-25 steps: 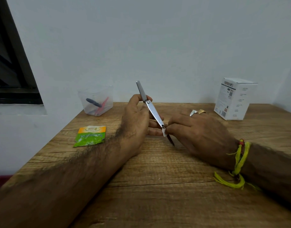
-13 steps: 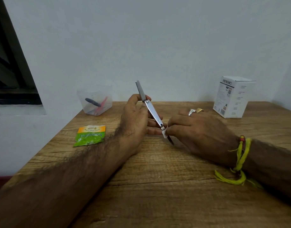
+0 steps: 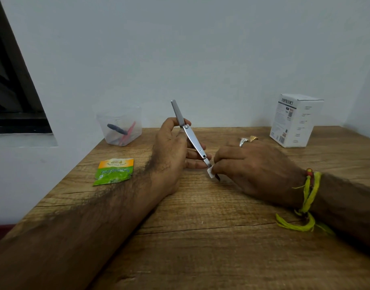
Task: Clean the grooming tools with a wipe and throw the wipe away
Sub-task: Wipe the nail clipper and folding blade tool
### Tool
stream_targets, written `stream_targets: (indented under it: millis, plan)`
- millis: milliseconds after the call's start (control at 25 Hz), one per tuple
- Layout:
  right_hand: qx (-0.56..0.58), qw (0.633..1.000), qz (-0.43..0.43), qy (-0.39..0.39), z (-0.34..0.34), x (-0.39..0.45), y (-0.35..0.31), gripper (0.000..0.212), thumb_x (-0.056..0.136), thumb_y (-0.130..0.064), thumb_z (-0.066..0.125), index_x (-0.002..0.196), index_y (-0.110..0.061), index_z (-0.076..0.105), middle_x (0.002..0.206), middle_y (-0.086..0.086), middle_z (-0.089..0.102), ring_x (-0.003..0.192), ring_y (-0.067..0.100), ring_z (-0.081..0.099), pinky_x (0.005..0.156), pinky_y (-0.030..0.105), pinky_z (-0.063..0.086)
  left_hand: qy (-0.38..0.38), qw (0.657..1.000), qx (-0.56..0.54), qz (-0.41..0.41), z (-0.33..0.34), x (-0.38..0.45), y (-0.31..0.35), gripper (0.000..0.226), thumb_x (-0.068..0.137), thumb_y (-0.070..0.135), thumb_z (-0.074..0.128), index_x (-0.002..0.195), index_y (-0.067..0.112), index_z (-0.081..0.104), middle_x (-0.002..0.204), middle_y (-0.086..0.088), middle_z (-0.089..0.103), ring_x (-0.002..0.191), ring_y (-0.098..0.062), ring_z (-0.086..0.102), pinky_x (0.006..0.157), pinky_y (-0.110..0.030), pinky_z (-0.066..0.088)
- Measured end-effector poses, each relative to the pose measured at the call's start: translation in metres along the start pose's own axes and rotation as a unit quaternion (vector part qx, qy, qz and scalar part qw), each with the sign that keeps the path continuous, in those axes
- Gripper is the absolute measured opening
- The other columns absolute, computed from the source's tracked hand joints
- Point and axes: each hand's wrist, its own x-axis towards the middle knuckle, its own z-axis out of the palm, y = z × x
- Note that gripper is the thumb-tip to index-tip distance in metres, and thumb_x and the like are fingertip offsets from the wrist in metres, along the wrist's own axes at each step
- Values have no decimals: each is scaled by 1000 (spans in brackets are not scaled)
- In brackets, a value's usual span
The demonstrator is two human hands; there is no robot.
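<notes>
A slim metal nail clipper [image 3: 189,132] with its lever swung out slants over the middle of the wooden table [image 3: 201,237]. My left hand [image 3: 171,155] holds it by the middle between thumb and fingers. My right hand [image 3: 255,166] pinches a small folded white wipe [image 3: 210,172] around the thin file blade at the clipper's lower end. The blade's dark tip pokes out below the wipe.
A clear plastic tub [image 3: 120,125] with a dark tool and a pink tool stands at the back left by the wall. A green and orange sachet [image 3: 114,171] lies left of my left hand. A white carton [image 3: 295,120] stands at the back right.
Both hands and the clipper have barely moved. The wipe has slid slightly along the blade under my right fingers.
</notes>
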Motion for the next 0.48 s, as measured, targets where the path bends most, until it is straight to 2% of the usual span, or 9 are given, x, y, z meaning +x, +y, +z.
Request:
stream_targets:
  millis: [320, 480]
  plan:
    - [18, 1000, 2, -17, -3, 0, 0, 15, 84, -8, 73, 94, -17, 76, 99, 2, 72, 81, 26, 66, 61, 36, 52, 7, 1000, 1, -4, 0, 2, 0, 29, 104, 6, 37, 115, 26, 57, 61, -9, 72, 59, -33, 74, 47, -35, 57]
    - [24, 999, -8, -42, -9, -2, 3, 17, 83, -10, 76, 96, -20, 77, 96, -1, 72, 79, 24, 66, 62, 28, 42, 6, 1000, -1, -3, 0, 1, 0, 29, 105, 8, 36, 109, 28, 57, 64, -12, 71, 60, -33, 74, 48, -35, 57]
